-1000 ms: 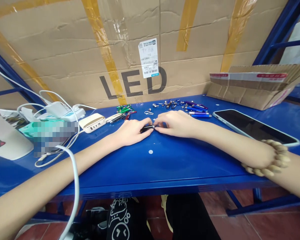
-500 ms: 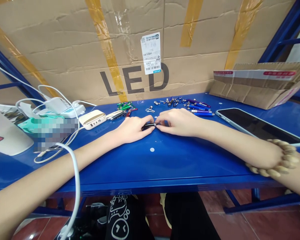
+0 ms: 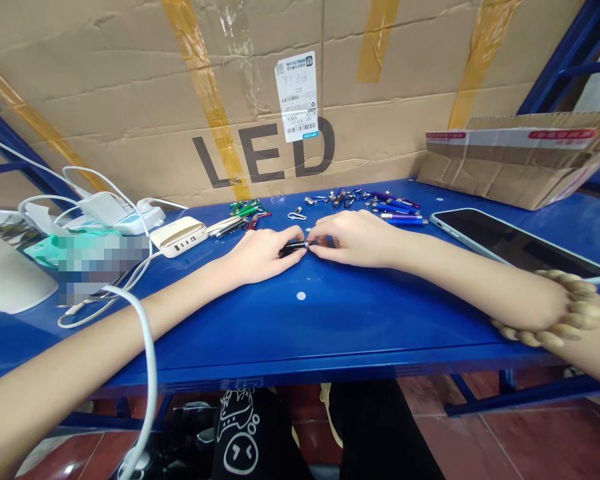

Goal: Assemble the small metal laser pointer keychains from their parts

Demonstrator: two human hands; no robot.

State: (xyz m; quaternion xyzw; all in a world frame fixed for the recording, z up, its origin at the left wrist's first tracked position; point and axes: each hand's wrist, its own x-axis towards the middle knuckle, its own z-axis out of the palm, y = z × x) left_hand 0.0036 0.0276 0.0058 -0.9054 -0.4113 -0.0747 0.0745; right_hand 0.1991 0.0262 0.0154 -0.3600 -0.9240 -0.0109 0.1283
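Note:
My left hand [image 3: 260,255] is closed around a short black pen-shaped tube [image 3: 296,246] with a silvery end, held low over the blue table. My right hand [image 3: 353,240] meets it from the other side, thumb and fingertips pinched at that silvery end. Whatever small part lies between the right fingertips is too hidden to make out. Just behind the hands rests a white clip [image 3: 297,215]. Beyond it spreads a scatter of small metal parts [image 3: 337,197]. Blue pen-shaped tubes [image 3: 403,219] lie behind my right hand, while green clips [image 3: 245,207] and silver pen-shaped pieces [image 3: 230,225] are beyond my left.
A phone [image 3: 520,243] lies on the right near my forearm, with an open cardboard box [image 3: 505,163] behind it. On the left are a cream power bank [image 3: 179,237], white cables, a power strip [image 3: 147,217] and a white cup [image 3: 15,280]. A large carton [image 3: 370,127] stands along the back.
The view has shifted slightly, so everything appears a little higher and further left. Both hands stay together at the black tube, and the right fingers have flexed slightly.

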